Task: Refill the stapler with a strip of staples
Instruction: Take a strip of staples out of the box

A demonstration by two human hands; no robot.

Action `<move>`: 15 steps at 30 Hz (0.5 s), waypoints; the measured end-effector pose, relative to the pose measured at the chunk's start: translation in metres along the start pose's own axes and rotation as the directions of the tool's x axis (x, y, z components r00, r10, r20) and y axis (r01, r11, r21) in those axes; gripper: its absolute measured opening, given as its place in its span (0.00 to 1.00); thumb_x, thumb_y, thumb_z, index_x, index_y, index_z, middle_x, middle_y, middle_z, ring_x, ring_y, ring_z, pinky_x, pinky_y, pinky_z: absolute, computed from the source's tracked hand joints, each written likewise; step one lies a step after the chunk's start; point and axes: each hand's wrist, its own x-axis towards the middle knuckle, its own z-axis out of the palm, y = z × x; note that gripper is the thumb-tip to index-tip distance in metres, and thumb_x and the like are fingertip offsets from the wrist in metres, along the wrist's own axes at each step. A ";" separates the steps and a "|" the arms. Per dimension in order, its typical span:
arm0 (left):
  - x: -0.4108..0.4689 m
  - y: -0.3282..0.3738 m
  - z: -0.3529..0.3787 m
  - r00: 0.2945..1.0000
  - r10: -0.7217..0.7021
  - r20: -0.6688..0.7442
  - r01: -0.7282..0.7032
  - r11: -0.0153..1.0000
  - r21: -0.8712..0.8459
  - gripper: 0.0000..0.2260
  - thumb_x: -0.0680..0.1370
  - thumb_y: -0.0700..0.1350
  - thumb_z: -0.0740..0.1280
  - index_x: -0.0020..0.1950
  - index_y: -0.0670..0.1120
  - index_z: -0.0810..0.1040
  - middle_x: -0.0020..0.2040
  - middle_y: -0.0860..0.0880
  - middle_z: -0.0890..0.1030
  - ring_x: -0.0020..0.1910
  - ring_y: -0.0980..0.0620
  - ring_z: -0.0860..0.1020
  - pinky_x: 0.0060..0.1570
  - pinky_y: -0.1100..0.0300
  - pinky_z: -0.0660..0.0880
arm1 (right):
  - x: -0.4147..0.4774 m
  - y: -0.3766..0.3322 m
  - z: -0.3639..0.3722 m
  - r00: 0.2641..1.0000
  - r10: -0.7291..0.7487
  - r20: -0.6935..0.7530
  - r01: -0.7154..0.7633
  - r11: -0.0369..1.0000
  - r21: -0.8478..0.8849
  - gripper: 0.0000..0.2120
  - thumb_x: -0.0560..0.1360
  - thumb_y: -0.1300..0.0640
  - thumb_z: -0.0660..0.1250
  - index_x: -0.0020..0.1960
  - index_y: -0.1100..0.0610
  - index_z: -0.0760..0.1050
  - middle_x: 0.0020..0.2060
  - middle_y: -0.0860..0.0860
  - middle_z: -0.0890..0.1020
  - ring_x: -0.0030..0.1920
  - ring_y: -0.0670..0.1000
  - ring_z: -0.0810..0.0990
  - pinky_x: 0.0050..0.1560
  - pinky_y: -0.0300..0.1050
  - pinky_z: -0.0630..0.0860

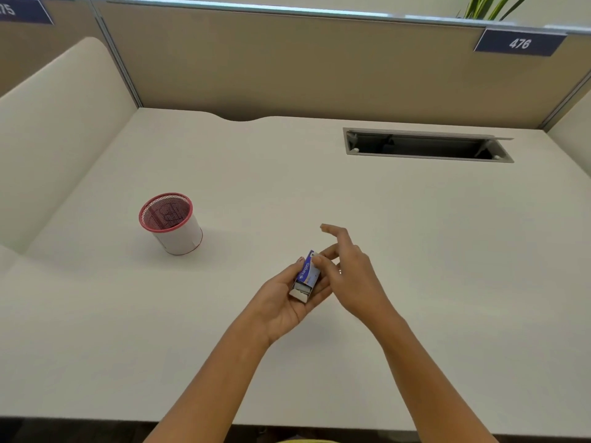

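Held in the left hand (281,302), palm up, a small blue staple box (306,276), with fingers curled around its sides and a fingertip at its far left corner. Box tilted, far end higher, above the white desk (415,251), near the middle of the front half. Inner tray slid out a little at the near end, showing grey staples (302,287) inside. On the far end of the box, touching, the thumb and a bent finger of the right hand (351,276); index finger stretched out forward and free, not clenched on anything. Cannot tell if pushing or only resting there. On a finger of the right hand, a small ring (340,272).

To the left, well apart from the hands, a red mesh pen cup (169,223) standing upright, with a white band around its lower part. At the far right of the desk, an open cable slot (425,145). Behind, a beige partition (287,65) with a blue label reading 476 (519,43).
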 end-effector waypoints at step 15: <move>-0.005 0.000 0.007 0.997 0.082 -0.013 -0.083 0.985 -0.150 0.14 0.82 0.45 0.59 0.59 0.37 0.76 0.45 0.41 0.84 0.36 0.49 0.83 0.30 0.61 0.77 | -0.033 -0.008 0.006 0.916 -0.399 -0.053 0.370 0.887 -0.274 0.34 0.74 0.71 0.67 0.70 0.44 0.63 0.41 0.47 0.78 0.41 0.40 0.76 0.46 0.29 0.74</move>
